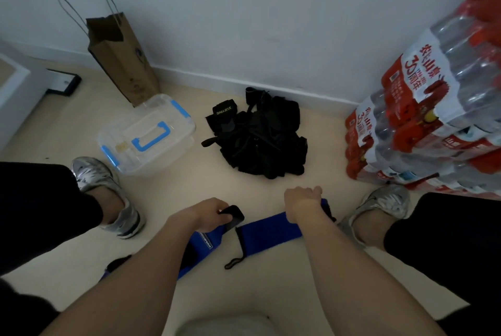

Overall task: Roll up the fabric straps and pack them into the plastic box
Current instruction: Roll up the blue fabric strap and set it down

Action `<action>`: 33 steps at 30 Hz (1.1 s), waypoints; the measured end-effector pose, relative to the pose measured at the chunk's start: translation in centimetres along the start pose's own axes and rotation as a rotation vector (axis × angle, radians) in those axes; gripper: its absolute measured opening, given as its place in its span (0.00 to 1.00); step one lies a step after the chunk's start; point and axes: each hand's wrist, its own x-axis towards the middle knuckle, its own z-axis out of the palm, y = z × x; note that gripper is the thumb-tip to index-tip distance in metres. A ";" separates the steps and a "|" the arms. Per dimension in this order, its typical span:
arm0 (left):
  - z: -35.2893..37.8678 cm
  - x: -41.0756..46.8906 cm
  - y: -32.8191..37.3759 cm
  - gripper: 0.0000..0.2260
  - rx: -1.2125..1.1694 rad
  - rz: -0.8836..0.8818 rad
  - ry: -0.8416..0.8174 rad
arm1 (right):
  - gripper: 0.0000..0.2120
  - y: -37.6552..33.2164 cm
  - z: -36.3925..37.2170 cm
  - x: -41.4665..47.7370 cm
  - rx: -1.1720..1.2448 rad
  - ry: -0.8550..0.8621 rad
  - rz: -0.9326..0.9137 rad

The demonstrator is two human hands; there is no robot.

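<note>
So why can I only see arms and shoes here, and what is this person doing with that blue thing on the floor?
The camera sits on the person's head and looks down, so you see only their arms, legs and shoes. There is no machine, just two bare hands. The left hand holds a black piece that seems to be one end of the blue strap. The right hand grips the strap's other end, so it lies stretched across the floor between the feet. Further away sit a clear plastic box with blue clasps, its lid on, and a pile of black straps. A brown paper bag stands by the wall, and packs of water bottles are stacked on the right.
</note>
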 end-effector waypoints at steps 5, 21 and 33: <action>0.6 0.4 -0.1 0.08 0.002 -0.004 -0.044 | 0.25 -2.1 1.5 0.6 -0.143 0.072 -0.220; 0.8 2.1 -2.5 0.22 0.051 -0.067 -0.139 | 0.20 -6.8 2.5 2.1 0.145 -0.058 -0.461; -5.4 -0.9 -0.3 0.16 -0.694 0.100 -0.155 | 0.22 -0.2 -5.1 1.6 0.780 -0.165 -0.511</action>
